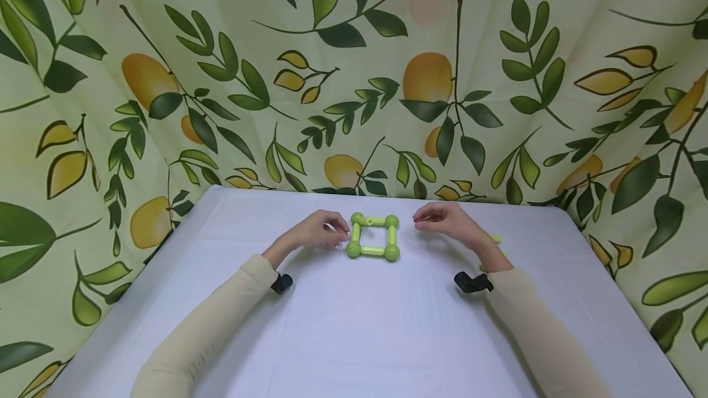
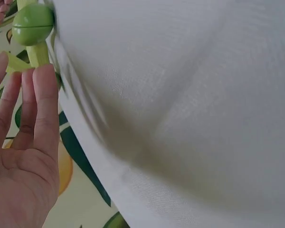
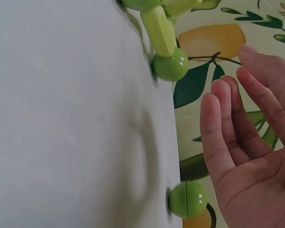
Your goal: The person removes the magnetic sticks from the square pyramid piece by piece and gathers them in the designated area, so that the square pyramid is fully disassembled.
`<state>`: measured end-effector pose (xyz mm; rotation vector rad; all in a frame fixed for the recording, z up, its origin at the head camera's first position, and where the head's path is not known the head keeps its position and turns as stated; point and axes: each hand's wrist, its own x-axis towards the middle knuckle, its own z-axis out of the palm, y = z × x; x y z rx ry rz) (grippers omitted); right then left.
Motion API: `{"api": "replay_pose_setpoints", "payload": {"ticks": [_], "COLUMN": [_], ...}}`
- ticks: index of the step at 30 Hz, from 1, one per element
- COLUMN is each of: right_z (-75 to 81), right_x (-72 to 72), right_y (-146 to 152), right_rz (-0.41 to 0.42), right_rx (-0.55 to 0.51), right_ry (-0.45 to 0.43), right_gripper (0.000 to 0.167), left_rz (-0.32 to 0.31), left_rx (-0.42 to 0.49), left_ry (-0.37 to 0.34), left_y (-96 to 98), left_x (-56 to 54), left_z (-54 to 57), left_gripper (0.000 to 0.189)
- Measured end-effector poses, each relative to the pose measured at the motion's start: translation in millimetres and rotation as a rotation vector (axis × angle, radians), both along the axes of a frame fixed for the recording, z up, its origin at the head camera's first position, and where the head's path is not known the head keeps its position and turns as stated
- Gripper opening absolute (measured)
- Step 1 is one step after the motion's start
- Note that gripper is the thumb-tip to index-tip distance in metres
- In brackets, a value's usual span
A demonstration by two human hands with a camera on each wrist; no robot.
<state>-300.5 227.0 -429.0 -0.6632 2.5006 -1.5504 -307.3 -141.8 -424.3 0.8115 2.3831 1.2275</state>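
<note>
Beige sleeves [image 1: 207,318] | green frame [image 1: 373,251] | right wrist [image 1: 491,255] partly hiding green pieces [image 1: 496,239] | curtain [image 1: 354,143] behind

Obstructions: ball-and-stick square [image 1: 373,251], left hand [image 1: 318,229] close at its left side; green sticks [image 1: 496,239] partly behind right wrist [image 1: 491,255]. Free room: gap between square and right hand [image 1: 447,221]; tabletop [image 1: 370,324] between sleeves [image 1: 207,321].

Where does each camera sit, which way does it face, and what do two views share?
Head: on the head, facing forward and down at the white tablecloth; the left hand, right hand, left sleeve and right sleeve show.
Left wrist: facing along the left palm toward a corner of the green ball-and-rod square; that hand shows, plus a bit of the right.
Right wrist: facing past the right fingers; that hand shows, beside a separate green ball.
Head and right wrist share the right hand and part of the square.
</note>
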Motion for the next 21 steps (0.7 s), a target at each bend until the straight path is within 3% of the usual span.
{"api": "replay_pose_setpoints", "payload": {"ticks": [6, 15, 21], "right_z": [-2.0, -4.7, -8.2], "right_x": [-9.0, -16.3, -18.6], "right_y": [-17, -50, -71], "right_rz": [0.02, 0.068, 0.096], "right_rx": [-0.042, -0.123, -0.132], "right_ry": [0.007, 0.027, 0.011], "right_gripper": [0.036, 0.034, 0.04], "left_rz": [0.044, 0.142, 0.127], "left_rx": [0.028, 0.068, 0.118], "left_ry": [-0.06, -0.08, -0.072], "left_y": [-0.5, 2.0, 6.9], "left_x": [-6.5, -24.2, -36.7], "left_z": [-1.1, 0.1, -0.8], "left_gripper": [0.024, 0.035, 0.043]}}
